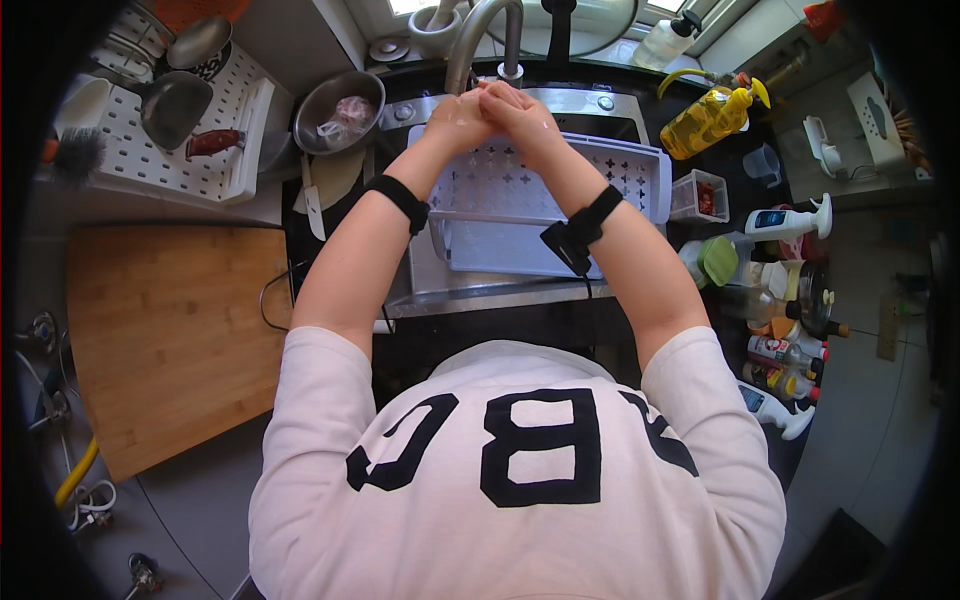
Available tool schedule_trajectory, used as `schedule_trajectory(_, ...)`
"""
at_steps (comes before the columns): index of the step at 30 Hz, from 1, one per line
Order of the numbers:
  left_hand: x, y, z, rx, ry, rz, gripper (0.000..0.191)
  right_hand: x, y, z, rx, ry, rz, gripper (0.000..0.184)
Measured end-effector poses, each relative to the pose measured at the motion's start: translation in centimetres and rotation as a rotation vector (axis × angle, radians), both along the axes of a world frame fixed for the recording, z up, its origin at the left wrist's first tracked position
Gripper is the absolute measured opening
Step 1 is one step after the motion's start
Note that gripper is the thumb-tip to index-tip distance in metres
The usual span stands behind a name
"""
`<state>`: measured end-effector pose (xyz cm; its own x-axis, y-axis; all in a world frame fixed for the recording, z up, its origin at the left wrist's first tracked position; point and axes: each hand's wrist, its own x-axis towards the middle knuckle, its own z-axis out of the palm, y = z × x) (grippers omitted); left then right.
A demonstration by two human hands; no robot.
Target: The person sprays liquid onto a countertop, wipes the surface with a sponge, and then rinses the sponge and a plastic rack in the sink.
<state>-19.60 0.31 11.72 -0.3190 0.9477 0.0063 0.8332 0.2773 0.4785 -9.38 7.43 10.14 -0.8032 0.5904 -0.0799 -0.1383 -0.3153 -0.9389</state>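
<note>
My left hand (459, 122) and my right hand (517, 112) are pressed together at the spout of a metal faucet (469, 45). White spots that look like foam or water show on the skin. The right fingers lie over the left hand, and most fingertips are hidden, so I cannot tell whether anything small is between the palms. Below the hands, a pale plastic draining basket (491, 199) with cross-shaped holes sits over the stainless steel sink (427, 279). Each forearm wears a black strap.
Left of the sink stand a metal bowl (306, 124) holding a plastic bag, a knife (313, 210) and a wooden cutting board (180, 330). A yellow pump bottle (701, 124), a clear container (697, 196), spray bottles (784, 223) and several seasoning bottles (780, 349) line the right counter.
</note>
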Motion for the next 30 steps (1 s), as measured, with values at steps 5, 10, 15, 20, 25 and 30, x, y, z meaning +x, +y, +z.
schedule_trajectory(5,0.3,-3.6,-2.3,0.172,0.216,0.141,0.055,4.9,1.8,0.3,0.064,-0.146,-0.220,0.025)
schedule_trajectory(10,-2.5,-6.0,-6.7,0.087,-0.065,0.503,0.059,12.6,6.4,0.1,0.231,-0.233,-0.400,0.021)
schedule_trajectory(15,-5.1,-7.2,-10.4,0.038,-0.503,0.637,0.049,17.2,8.5,-0.8,0.139,-0.262,-0.618,0.019)
schedule_trajectory(20,-3.4,-7.0,-8.9,0.092,-1.048,0.699,0.031,19.7,8.9,-1.5,-0.082,-0.315,-0.503,0.020)
schedule_trajectory(25,-1.6,-8.7,-8.1,0.225,-1.089,0.767,0.024,19.7,6.4,0.9,-0.154,-0.283,-0.364,0.015)
schedule_trajectory(30,0.8,-11.1,-7.3,0.402,-0.976,0.768,0.041,22.1,4.9,0.9,-0.013,-0.259,-0.338,0.013)
